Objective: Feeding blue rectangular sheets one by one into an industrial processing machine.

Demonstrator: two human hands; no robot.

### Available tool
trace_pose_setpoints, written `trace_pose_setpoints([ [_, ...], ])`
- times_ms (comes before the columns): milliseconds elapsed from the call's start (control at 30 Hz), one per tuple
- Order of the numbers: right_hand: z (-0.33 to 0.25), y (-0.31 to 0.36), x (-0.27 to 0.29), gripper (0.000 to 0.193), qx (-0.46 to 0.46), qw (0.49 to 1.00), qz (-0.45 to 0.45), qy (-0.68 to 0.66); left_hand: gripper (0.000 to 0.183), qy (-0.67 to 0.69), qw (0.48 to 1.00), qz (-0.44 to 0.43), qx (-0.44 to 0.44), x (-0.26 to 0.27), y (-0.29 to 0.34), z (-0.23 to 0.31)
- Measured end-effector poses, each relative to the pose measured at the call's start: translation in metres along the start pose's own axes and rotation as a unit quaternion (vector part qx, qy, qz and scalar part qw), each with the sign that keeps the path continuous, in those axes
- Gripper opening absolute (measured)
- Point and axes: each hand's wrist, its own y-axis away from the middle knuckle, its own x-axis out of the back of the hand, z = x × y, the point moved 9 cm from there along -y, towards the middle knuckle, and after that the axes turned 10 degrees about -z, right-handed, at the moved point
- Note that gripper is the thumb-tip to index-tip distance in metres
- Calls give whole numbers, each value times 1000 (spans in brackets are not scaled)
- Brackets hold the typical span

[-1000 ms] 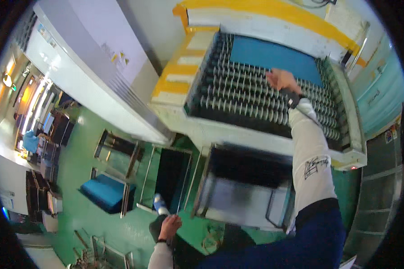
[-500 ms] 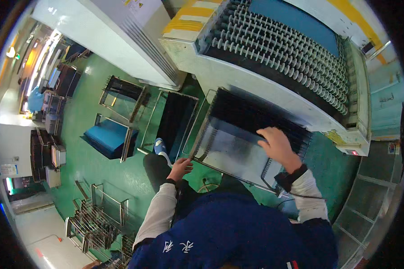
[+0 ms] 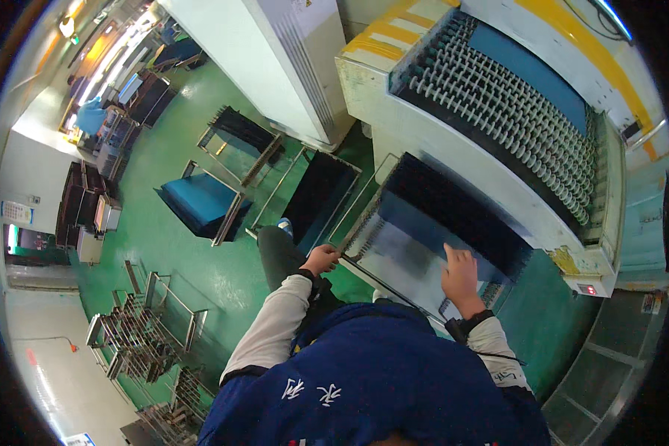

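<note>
A low metal rack (image 3: 383, 281) stands on the floor in front of me, with a row of dark thin panels (image 3: 453, 212) upright along its far side. Clear-looking space and comb-like slotted bars show in its near part. My left hand (image 3: 322, 260) is at the rack's near left corner, its fingers curled against the frame. Over the rack's right part hovers my right hand (image 3: 461, 279), fingers stretched out and holding nothing visible; whether it touches a panel is hard to tell.
Beyond the rack stands a machine with rows of white rollers (image 3: 498, 111) and a blue panel on them. More racks (image 3: 316, 197), one with blue sheets (image 3: 201, 204), stand to the left. Empty metal frames (image 3: 137, 334) are piled at lower left. A white cabinet (image 3: 275, 59) rises behind.
The whole scene has shifted right in the picture as my view turned. My right hand has drawn back toward me over the rack, its fingers closer together. My left hand stays by the rack's corner.
</note>
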Motion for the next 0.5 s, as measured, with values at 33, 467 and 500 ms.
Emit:
trace_pose_setpoints([
  [33,-2,3,-1,54,3,1000,1,4,27,-19,1000,-4,-2,-2,1,6],
  [467,-8,10,15,55,27,994,88,52,25,-101,995,-8,-17,0,-1,19],
  [500,-9,11,16,54,38,995,84,32,25,-98,995,-6,-17,1,1,20],
])
